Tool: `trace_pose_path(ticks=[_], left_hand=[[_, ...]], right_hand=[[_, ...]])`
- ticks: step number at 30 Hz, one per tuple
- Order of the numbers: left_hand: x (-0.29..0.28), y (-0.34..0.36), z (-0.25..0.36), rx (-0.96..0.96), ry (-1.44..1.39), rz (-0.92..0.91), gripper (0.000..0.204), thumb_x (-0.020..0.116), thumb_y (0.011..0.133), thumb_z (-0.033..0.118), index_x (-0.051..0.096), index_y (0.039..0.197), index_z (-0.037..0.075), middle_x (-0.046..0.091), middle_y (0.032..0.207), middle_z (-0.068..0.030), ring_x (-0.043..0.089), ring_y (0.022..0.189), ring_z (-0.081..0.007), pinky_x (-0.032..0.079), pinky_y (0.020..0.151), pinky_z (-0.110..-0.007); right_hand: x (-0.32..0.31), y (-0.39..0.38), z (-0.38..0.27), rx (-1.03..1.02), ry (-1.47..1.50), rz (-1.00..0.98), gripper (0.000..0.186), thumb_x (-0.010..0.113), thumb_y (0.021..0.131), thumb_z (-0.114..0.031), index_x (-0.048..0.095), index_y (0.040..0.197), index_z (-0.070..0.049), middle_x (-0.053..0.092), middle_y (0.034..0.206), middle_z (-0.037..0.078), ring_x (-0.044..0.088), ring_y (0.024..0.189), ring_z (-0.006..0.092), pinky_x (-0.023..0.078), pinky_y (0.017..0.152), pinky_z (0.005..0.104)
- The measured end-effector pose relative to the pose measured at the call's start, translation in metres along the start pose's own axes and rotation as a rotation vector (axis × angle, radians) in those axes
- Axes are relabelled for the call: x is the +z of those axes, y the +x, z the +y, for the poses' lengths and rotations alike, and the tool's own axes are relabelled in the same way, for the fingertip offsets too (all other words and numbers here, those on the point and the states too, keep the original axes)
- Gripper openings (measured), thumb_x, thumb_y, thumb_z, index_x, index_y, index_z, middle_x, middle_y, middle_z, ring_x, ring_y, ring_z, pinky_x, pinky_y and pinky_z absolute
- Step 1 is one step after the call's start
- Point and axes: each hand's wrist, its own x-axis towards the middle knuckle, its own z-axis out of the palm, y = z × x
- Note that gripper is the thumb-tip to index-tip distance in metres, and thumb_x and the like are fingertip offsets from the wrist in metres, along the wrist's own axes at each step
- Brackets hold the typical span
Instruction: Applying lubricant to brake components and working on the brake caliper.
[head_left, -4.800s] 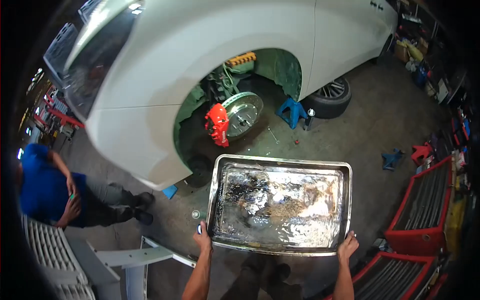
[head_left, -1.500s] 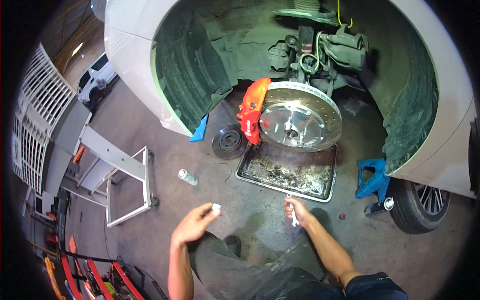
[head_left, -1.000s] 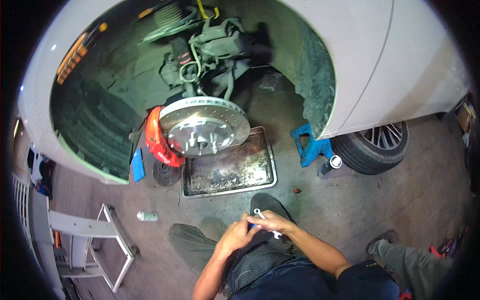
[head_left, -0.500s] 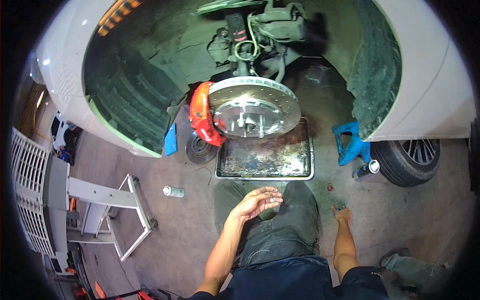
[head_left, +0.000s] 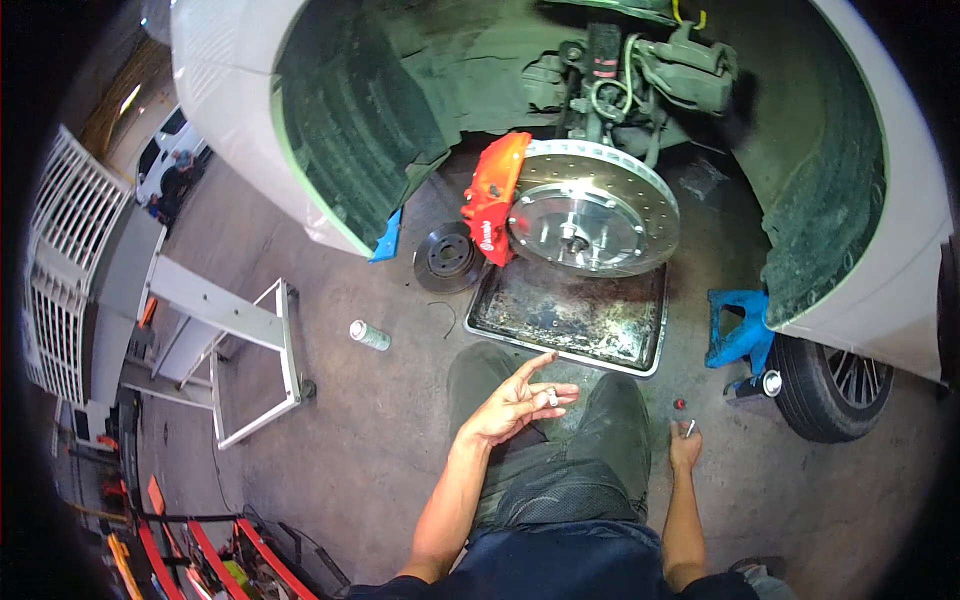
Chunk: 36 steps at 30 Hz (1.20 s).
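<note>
My left hand (head_left: 508, 408) hovers above my lap, index finger pointing out, a small silvery piece (head_left: 551, 396) pinched between thumb and the other fingers. Low on the right, beside my knee, my right hand (head_left: 686, 446) is closed on a thin silvery rod-like piece (head_left: 690, 428); most of it is hidden. Ahead of me is a shiny drilled brake disc (head_left: 590, 210) on the car's hub, with a red brake caliper (head_left: 494, 195) on its left side. A small red cap-like thing (head_left: 680, 404) lies on the floor just beyond my right hand.
Under the disc lies a stained metal tray (head_left: 560, 310). Left of it are an old brake disc (head_left: 447, 257) and a spray can (head_left: 370, 335). A blue jack stand (head_left: 737, 325), another can (head_left: 755, 385) and a wheel (head_left: 835, 385) stand right. A white wheeled frame (head_left: 250, 370) is far left.
The view has turned, so the car shifts rightward in it. My right hand now shows a thin silvery piece in its grip. My left index finger has stretched out.
</note>
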Motion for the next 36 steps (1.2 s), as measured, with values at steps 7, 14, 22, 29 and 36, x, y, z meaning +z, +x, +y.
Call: trace_pose_path(ticks=[7,14,22,29,36], left_hand=[[0.022,-0.013,-0.014,0.147,-0.286,-0.002,0.088,0.064,0.093,0.009,0.004,0.157,0.019,0.053,0.139,-0.0162,0.043,0.137,-0.0333,0.041,0.107,-0.051],[0.06,-0.015,-0.007,0.373,-0.221,-0.017,0.084,0.058,0.096,0.005,0.0,0.156,0.013,0.052,0.141,-0.0174,0.043,0.137,-0.0321,0.039,0.109,-0.044],[0.048,-0.029,-0.002,0.487,-0.236,0.026,0.086,0.06,0.096,0.007,-0.002,0.156,0.009,0.052,0.141,-0.0181,0.045,0.136,-0.0286,0.035,0.111,-0.042],[0.023,-0.155,0.05,0.739,0.145,1.047,0.067,0.063,0.094,0.016,0.028,0.15,0.002,0.047,0.141,-0.0232,0.052,0.127,-0.0329,0.048,0.101,-0.042],[0.069,-0.259,-0.036,0.043,0.805,1.865,0.067,0.059,0.092,0.035,0.037,0.141,-0.006,0.042,0.144,-0.0241,0.04,0.133,-0.0366,0.032,0.11,-0.048]], right_hand=[[-0.075,-0.105,-0.278,-0.757,0.48,-0.333,0.025,0.086,0.07,-0.011,0.071,0.088,-0.005,0.035,0.049,-0.009,0.03,0.044,0.0009,0.023,0.042,0.022],[-0.085,-0.13,-0.328,-0.921,0.633,-0.368,0.03,0.086,0.068,-0.007,0.073,0.094,-0.005,0.038,0.049,-0.008,0.033,0.041,0.0011,0.024,0.04,0.0207],[-0.074,-0.142,-0.363,-1.055,0.533,-0.408,0.023,0.08,0.075,-0.003,0.073,0.096,-0.003,0.042,0.05,-0.007,0.035,0.043,0.0012,0.026,0.042,0.0206],[0.038,-0.126,-0.414,-0.978,0.297,-0.548,0.014,0.075,0.084,-0.012,0.071,0.094,-0.002,0.04,0.05,-0.004,0.037,0.045,0.0047,0.029,0.044,0.0245],[0.354,-0.065,-0.444,-1.189,-0.264,-0.717,0.028,0.068,0.085,-0.03,0.07,0.092,-0.004,0.064,0.068,0.018,0.066,0.064,0.0346,0.051,0.063,0.0454]])
